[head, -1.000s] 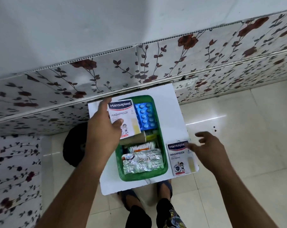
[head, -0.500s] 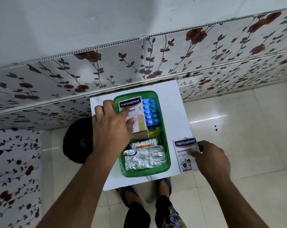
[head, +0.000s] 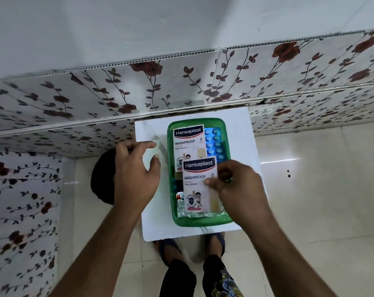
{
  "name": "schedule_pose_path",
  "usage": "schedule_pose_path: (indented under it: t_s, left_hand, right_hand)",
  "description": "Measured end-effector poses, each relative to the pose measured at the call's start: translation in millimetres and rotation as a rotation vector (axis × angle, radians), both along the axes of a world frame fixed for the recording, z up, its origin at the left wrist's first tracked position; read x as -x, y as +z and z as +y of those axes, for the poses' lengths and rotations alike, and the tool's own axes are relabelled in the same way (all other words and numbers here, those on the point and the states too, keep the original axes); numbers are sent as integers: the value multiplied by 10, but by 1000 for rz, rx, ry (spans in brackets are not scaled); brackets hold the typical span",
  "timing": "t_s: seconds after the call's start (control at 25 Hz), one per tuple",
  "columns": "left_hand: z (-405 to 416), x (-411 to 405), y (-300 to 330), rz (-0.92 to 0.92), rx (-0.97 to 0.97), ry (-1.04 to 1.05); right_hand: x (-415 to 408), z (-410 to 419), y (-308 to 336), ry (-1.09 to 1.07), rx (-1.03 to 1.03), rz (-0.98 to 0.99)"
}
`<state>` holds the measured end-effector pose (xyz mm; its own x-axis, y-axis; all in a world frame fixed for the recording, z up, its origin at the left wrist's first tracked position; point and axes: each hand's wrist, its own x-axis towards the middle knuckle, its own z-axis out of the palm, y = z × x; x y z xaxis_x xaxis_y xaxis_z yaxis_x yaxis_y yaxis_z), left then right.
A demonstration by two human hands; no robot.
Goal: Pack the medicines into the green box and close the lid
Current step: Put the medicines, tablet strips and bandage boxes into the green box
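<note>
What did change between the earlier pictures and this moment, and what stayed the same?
The left hand let go of the first Hansaplast pack, now lying in the green box, and drew back left, open. The right hand picked the second Hansaplast pack off the white board and carried it left over the box. The blue blister strip and foil strips stayed.

The box [head: 200, 221] is translucent green on a white counter [head: 242, 129]. Both plaster packs [head: 188, 144] [head: 198, 185] are white with navy name bands edged in red. The blister strip [head: 214, 144] is blue, the foil strip [head: 201, 215] silver. The wall panels [head: 181, 82] carry dark red roses on brown vines.
</note>
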<state>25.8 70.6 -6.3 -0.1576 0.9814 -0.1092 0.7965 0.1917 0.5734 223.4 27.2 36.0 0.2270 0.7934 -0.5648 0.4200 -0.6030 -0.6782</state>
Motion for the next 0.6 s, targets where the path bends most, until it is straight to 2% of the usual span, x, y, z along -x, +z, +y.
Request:
schedule_pose_path:
  t_s: [0.12, 0.28, 0.36, 0.44, 0.52, 0.6]
  left_hand:
    - [-18, 48, -50, 0, 19, -16]
    - [-29, 100, -105, -102, 72, -9]
    - [-25, 131, -162, -220, 146, 41]
    - [-37, 159, -242, -305, 303, 99]
    - [-75, 145, -335, -319, 466, 95]
    - [-103, 90, -409, -371, 588, 91]
  right_hand:
    - [176, 2, -193, 121, 69, -118]
    - [236, -64, -140, 281, -3, -352]
    - [123, -92, -38, 223, -131, -466]
    - [-74, -127, -7, 132, -238, -565]
    - [-258, -137, -96, 206, -73, -528]
    - [-338, -144, -234, 355, 95, -383]
